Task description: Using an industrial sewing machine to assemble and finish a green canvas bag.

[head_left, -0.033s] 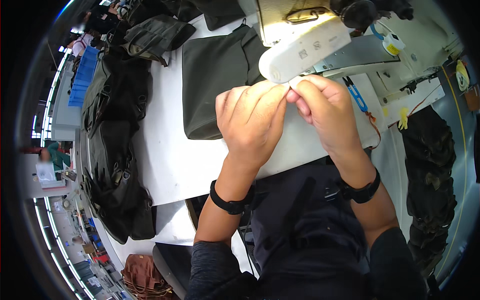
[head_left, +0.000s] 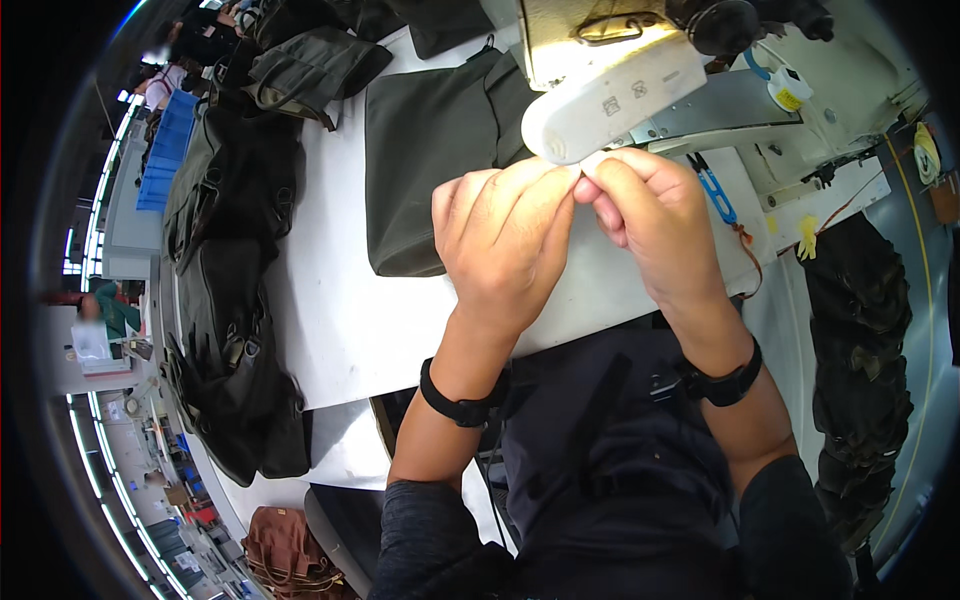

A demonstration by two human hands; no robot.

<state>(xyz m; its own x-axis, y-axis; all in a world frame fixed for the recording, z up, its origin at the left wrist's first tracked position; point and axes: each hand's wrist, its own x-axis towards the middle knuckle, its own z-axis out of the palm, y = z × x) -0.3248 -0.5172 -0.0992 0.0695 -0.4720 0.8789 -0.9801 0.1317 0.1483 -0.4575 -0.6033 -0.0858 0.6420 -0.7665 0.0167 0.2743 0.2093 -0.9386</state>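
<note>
My left hand (head_left: 500,245) and my right hand (head_left: 650,225) meet at the fingertips just under the white nose of a sewing machine (head_left: 600,95). Both pinch a small white piece (head_left: 588,163), mostly hidden by the fingers. Each wrist wears a black band. A dark olive fabric panel (head_left: 430,150) lies flat on the white table (head_left: 340,320), left of my left hand. Blue thread snips (head_left: 715,195) rest on the machine bed, right of my right hand.
A heap of dark olive bags (head_left: 230,290) runs along the table's left edge. More dark fabric (head_left: 860,330) hangs at the right. A brown bag (head_left: 285,550) sits on the floor at lower left. A person (head_left: 95,320) is at far left, beyond a blue crate (head_left: 165,150).
</note>
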